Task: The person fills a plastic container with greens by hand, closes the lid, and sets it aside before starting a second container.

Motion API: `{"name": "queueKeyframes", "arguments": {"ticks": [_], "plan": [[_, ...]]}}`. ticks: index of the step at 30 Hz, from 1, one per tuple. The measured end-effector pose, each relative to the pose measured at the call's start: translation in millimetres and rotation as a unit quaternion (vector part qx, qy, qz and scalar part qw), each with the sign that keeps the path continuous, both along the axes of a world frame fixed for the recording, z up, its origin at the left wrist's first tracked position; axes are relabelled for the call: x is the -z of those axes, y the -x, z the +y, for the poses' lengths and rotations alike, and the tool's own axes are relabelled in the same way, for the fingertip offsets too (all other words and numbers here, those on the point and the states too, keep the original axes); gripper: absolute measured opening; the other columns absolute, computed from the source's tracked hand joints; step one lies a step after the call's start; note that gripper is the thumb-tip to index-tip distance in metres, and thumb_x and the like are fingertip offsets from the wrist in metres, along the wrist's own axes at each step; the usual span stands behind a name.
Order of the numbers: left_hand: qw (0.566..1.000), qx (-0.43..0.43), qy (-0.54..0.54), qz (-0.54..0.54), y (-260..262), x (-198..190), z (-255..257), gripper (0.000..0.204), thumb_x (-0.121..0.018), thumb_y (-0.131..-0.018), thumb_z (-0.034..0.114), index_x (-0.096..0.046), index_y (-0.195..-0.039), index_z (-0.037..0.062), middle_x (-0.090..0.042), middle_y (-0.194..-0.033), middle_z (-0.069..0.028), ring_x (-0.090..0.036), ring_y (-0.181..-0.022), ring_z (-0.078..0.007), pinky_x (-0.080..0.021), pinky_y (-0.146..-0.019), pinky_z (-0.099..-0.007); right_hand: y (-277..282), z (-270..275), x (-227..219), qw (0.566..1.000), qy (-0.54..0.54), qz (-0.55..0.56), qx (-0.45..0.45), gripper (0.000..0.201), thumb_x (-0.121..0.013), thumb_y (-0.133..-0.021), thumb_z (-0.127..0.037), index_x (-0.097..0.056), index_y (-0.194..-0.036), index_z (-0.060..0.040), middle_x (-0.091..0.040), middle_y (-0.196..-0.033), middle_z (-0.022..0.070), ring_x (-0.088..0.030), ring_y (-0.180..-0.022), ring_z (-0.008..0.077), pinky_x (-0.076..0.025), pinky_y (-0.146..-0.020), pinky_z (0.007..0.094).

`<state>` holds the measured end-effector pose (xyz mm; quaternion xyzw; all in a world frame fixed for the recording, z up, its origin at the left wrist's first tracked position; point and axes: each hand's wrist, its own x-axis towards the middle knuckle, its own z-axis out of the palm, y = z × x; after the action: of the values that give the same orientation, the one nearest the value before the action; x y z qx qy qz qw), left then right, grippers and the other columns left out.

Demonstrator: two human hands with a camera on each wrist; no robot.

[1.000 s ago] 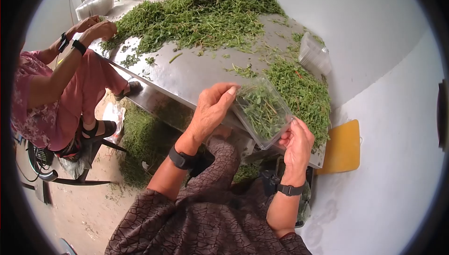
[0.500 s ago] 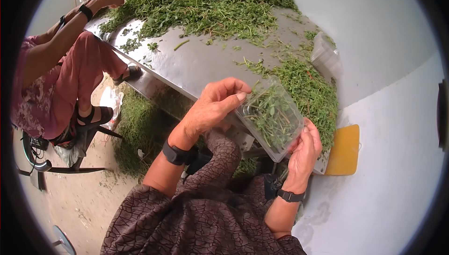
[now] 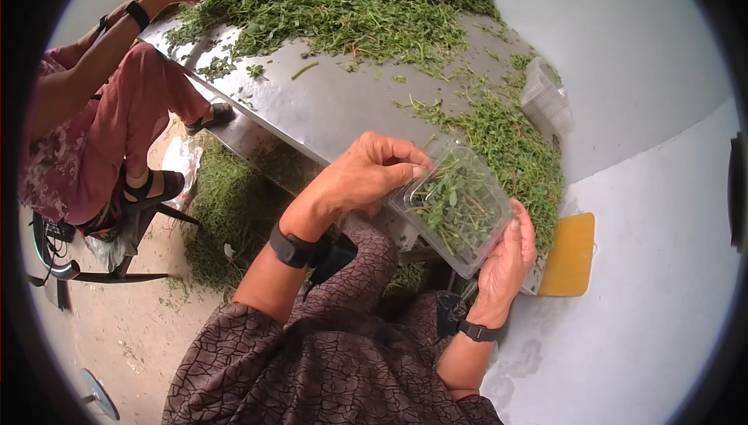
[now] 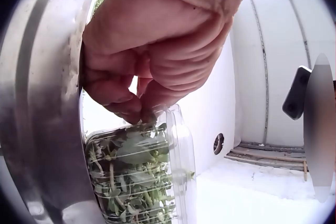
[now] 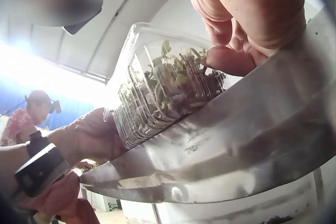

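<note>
A clear plastic box (image 3: 460, 207) filled with green sprigs is held tilted over the table's near edge. The left hand (image 3: 365, 176) pinches its upper left corner between thumb and fingers. At the lower right side, the right hand (image 3: 506, 261) grips the box, thumb on the near face. In the left wrist view the left hand (image 4: 163, 45) pinches the rim of the ribbed box (image 4: 134, 176), and leaves show through the wall. The right wrist view has the box (image 5: 163, 87) between the right hand (image 5: 252, 19) and the left hand (image 5: 94, 134).
Piles of green sprigs (image 3: 351, 12) cover the back of the metal table (image 3: 312, 113), with more (image 3: 514, 152) at its right. Stacked clear boxes (image 3: 545, 98) stand beside the wall. A yellow board (image 3: 569, 253) is at the right. Another person (image 3: 93, 105) sits at the left.
Since the earliest frame, the view has shifted, and the box and both hands sit slightly lower and farther right in it. Both hands keep their hold. The other person's hands are higher in view.
</note>
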<state>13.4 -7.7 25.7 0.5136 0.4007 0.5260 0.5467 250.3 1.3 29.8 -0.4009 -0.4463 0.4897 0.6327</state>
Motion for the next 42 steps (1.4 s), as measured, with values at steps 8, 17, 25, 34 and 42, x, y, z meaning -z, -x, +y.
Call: {"name": "queueKeyframes", "arguments": {"ticks": [8,17,25,34,42], "plan": [[0.996,-0.075,0.038,0.039,-3,-9,1,0.015,-0.060,-0.090,0.005,-0.063,-0.104,-0.0005,-0.064,-0.081,0.0016,-0.055,-0.067,-0.0025,-0.043,-0.058,-0.0185,-3,1,1,1.000,0.012,-0.024,0.000,0.023,-0.053,-0.094,-0.006,-0.060,-0.115,0.0020,-0.054,-0.072,-0.0041,-0.044,-0.056,0.0019,-0.036,-0.050,0.0170],[0.999,0.012,0.017,-0.026,1,-9,8,0.010,-0.061,-0.090,0.007,-0.067,-0.096,0.0011,-0.065,-0.078,0.0018,-0.056,-0.065,-0.0017,-0.044,-0.056,-0.0177,-4,0,4,0.999,0.007,-0.044,0.004,0.022,-0.052,-0.093,-0.004,-0.061,-0.113,0.0007,-0.052,-0.070,-0.0044,-0.044,-0.054,0.0017,-0.035,-0.048,0.0167],[0.999,-0.043,0.015,0.018,-8,-9,11,0.014,-0.062,-0.092,0.014,-0.068,-0.090,0.0019,-0.064,-0.073,0.0031,-0.055,-0.063,-0.0012,-0.045,-0.054,-0.0178,-4,-1,1,0.998,0.011,-0.058,-0.008,0.020,-0.052,-0.092,-0.006,-0.061,-0.109,-0.0003,-0.053,-0.069,-0.0042,-0.045,-0.052,0.0015,-0.037,-0.045,0.0163],[0.998,-0.062,-0.021,0.002,-16,-5,-15,0.038,-0.061,-0.088,0.005,-0.050,-0.123,-0.0033,-0.057,-0.078,0.0025,-0.052,-0.066,-0.0038,-0.041,-0.059,-0.0180,-13,-4,5,0.998,-0.007,-0.027,-0.048,0.019,-0.052,-0.087,-0.002,-0.061,-0.103,0.0025,-0.054,-0.068,-0.0026,-0.043,-0.049,0.0019,-0.034,-0.044,0.0166],[0.996,-0.017,0.081,-0.019,-25,-3,-89,0.042,-0.062,-0.083,-0.003,-0.046,-0.120,0.0022,-0.055,-0.077,0.0031,-0.050,-0.067,-0.0037,-0.037,-0.057,-0.0180,-30,-50,-1,0.991,0.023,-0.066,-0.112,0.019,-0.052,-0.085,0.000,-0.061,-0.101,0.0024,-0.054,-0.066,-0.0026,-0.041,-0.049,0.0008,-0.032,-0.044,0.0165]]}}
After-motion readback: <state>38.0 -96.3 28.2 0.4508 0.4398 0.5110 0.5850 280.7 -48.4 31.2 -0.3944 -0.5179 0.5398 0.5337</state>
